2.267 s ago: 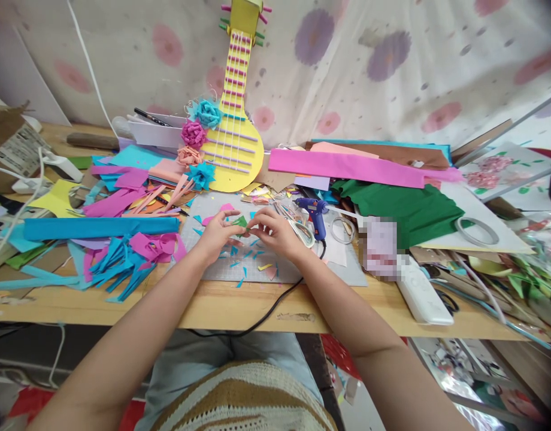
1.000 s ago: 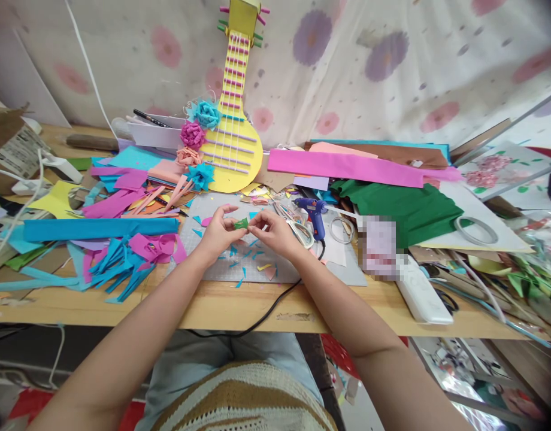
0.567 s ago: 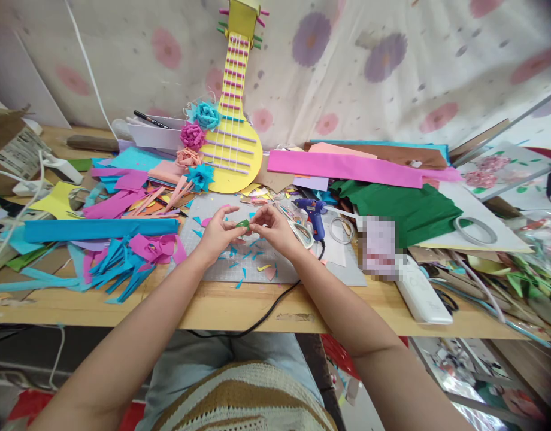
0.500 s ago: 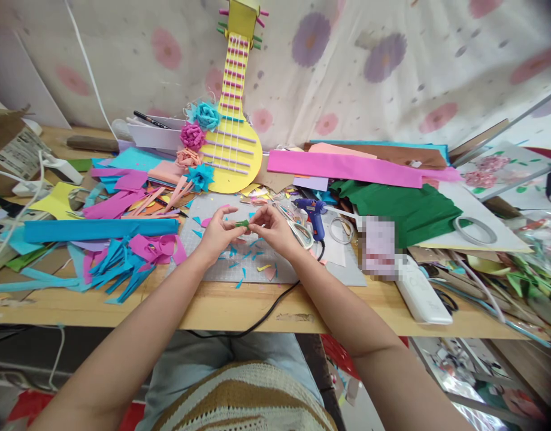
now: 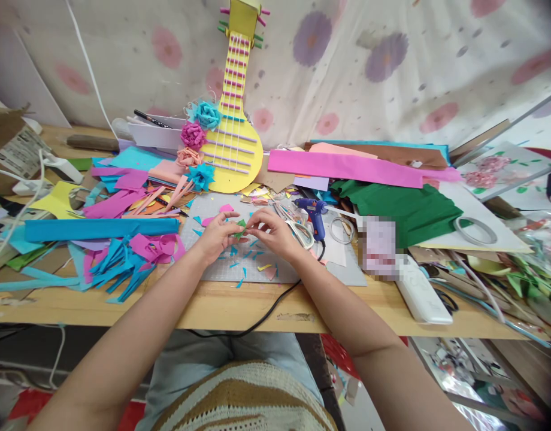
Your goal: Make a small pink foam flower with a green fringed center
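Observation:
My left hand (image 5: 218, 238) pinches a small piece of green paper (image 5: 241, 228) between thumb and fingers. From the other side my right hand (image 5: 271, 232) grips the same piece with its fingertips, and the hands nearly meet. Both are over a grey cutting mat (image 5: 284, 272) strewn with blue, pink and yellow paper scraps. Just right of my right hand lie white-handled scissors (image 5: 302, 234) and a blue glue gun (image 5: 315, 216). Behind the hands a yellow paper lute (image 5: 238, 157) with paper flowers leans against the curtain.
Left of the mat are a rolled blue paper (image 5: 100, 230) and blue fringed strips (image 5: 109, 269). To the right are green crepe paper (image 5: 401, 209), a tape ring (image 5: 475, 230) and a white power strip (image 5: 423, 293). A black cord (image 5: 271, 308) crosses the table's front edge.
The green piece has turned between my fingertips and more of it shows, pointing upward. My hands have shifted only slightly.

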A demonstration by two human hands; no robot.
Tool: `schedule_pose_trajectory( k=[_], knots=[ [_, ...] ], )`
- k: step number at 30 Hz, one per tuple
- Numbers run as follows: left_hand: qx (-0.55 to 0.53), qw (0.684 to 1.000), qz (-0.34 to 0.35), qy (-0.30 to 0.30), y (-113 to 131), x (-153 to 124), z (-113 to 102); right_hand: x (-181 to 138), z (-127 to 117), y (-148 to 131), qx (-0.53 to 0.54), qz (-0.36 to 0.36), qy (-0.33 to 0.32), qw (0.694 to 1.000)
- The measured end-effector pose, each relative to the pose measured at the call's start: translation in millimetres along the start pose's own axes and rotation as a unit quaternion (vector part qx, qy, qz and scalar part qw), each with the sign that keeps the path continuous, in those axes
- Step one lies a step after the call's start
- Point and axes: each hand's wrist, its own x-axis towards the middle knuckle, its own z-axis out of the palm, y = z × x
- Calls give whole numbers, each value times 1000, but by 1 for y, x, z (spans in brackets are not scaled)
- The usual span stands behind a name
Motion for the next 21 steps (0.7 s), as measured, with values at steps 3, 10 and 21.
schedule_pose_trajectory(
  k=[3, 10, 21],
  knots=[
    [1, 1000, 6, -9, 1, -1, 1, 0, 1, 0, -14, -1, -7, 1000],
    [29, 999, 37, -5, -1, -3, 4, 0, -1, 1, -40, 7, -9, 999],
    [72, 993, 79, 43, -4, -2, 6, 0, 2, 3, -91, 35, 9, 995]
  ],
)
